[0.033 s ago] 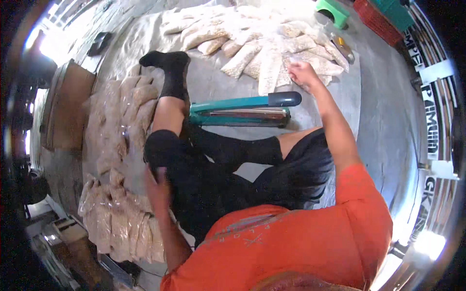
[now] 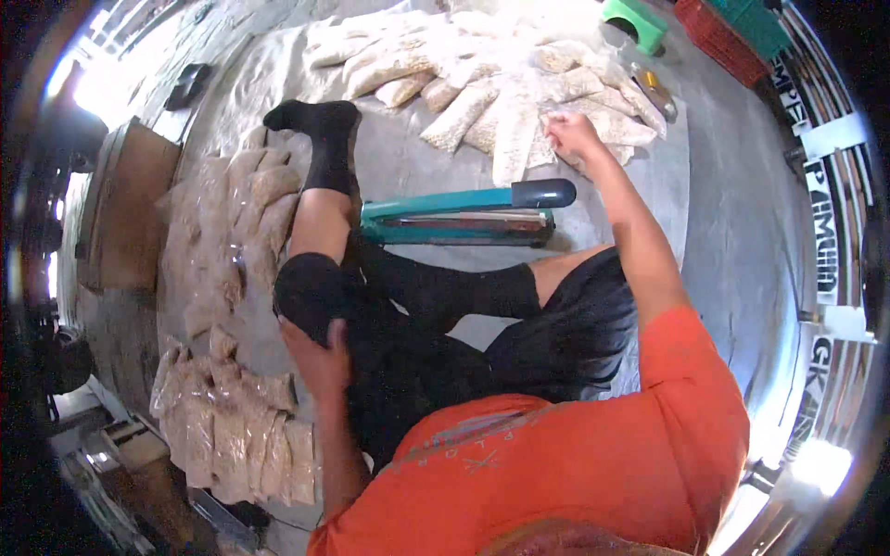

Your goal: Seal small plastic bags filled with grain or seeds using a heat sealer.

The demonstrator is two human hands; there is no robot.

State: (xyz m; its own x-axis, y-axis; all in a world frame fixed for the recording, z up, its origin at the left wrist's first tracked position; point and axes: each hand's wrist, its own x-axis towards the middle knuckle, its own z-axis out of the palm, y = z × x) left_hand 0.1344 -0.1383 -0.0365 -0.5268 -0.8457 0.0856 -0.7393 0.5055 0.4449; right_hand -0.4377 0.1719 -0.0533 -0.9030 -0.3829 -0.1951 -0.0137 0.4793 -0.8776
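Note:
My right hand (image 2: 572, 137) is closed at the near right edge of a pile of filled clear plastic bags (image 2: 464, 113) with pale contents. What its fingers pinch is too small to make out. My left hand (image 2: 317, 360) has its thumb and fingers apart, beside my bent left knee, and holds nothing I can see. Left of it lie more filled plastic bags (image 2: 227, 435), brownish and glossy, in a row. Between my legs and the pale pile rests a teal hand-lever bag sealer (image 2: 436, 206) with a black grip, its arm slightly raised over the base.
Another group of filled bags (image 2: 227, 232) lies beside my left leg. A cardboard box (image 2: 139, 208) stands farther left. At the far right are a green plastic stool (image 2: 638, 23), a red crate (image 2: 718, 42) and a yellow-handled tool (image 2: 654, 85). A grey sheet (image 2: 732, 232) covers the floor.
My left hand has moved slightly right, from over the edge of the brownish bags to beside my knee. My right hand has shifted only a little left.

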